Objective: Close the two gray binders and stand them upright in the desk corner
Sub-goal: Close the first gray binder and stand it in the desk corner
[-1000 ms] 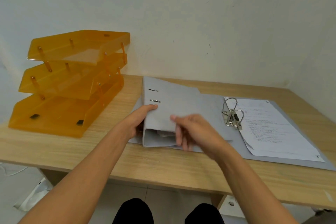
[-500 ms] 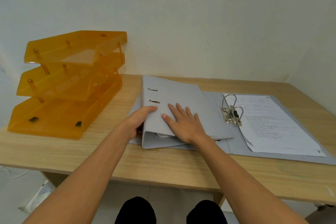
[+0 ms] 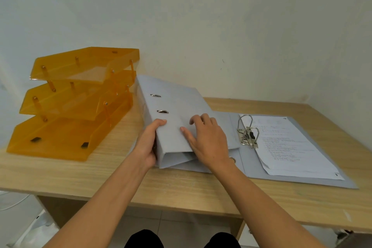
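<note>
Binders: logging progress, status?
Both hands, left hand, right hand, on closed binder, lying flat. Second binder open beneath. Orange trays at left.

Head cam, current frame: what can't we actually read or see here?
- Text on the paper sheet: too small.
- Contents of the closed binder: hidden by its cover.
- Its spine: blocked by the left hand.
- Left half of the open binder: covered by the closed one and the right hand.

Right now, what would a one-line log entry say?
closed binder: gripped, far end raised | left hand: spine | right hand: cover | open binder: flat
</note>
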